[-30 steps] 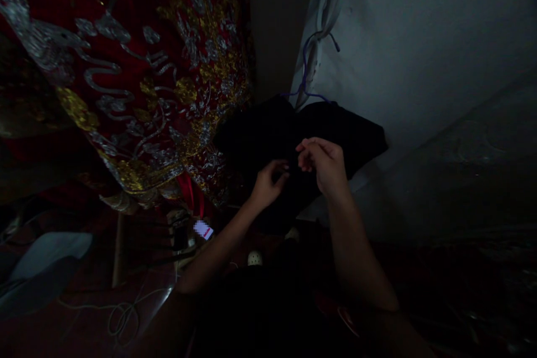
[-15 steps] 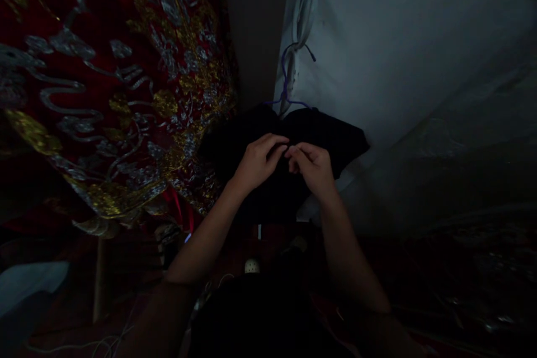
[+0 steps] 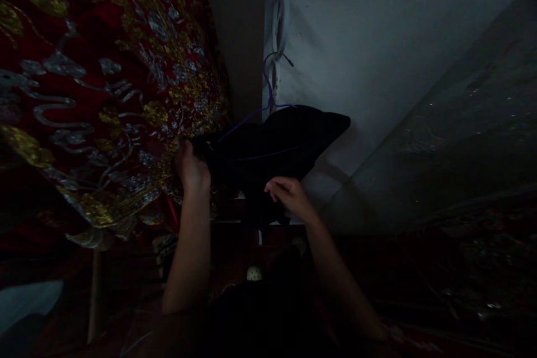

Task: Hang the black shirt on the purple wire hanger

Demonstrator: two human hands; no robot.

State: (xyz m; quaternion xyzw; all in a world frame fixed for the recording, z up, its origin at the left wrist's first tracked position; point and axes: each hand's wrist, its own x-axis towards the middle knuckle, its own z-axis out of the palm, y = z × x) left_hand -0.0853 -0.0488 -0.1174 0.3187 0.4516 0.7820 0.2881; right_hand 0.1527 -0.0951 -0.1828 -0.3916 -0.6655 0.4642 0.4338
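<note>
A black garment (image 3: 293, 128), its exact kind lost in the dark, hangs on a thin purple clothes hanger (image 3: 271, 102). The hanger's hook catches a white ring on the wall, and its left arm and lower bar show beside the cloth. My left hand (image 3: 193, 170) grips the garment at its left shoulder end, drawn out to the left; its fingers are partly hidden in shadow. Lower down, at the front of the cloth, my right hand (image 3: 288, 194) is closed in a pinch on the fabric.
Red cloth (image 3: 96, 78) with gold and silver embroidery fills the left side. A chain of white rings (image 3: 281, 22) hangs along the pale wall (image 3: 356, 39). A wooden leg (image 3: 97, 296) and a pale blue object (image 3: 29, 302) stand lower left. A dotted shoe tip (image 3: 254, 273) shows below.
My hands have parted from the garment's middle: the left went left to its shoulder end, the right slightly down. The garment's left side has come away from the hanger, baring its left arm.
</note>
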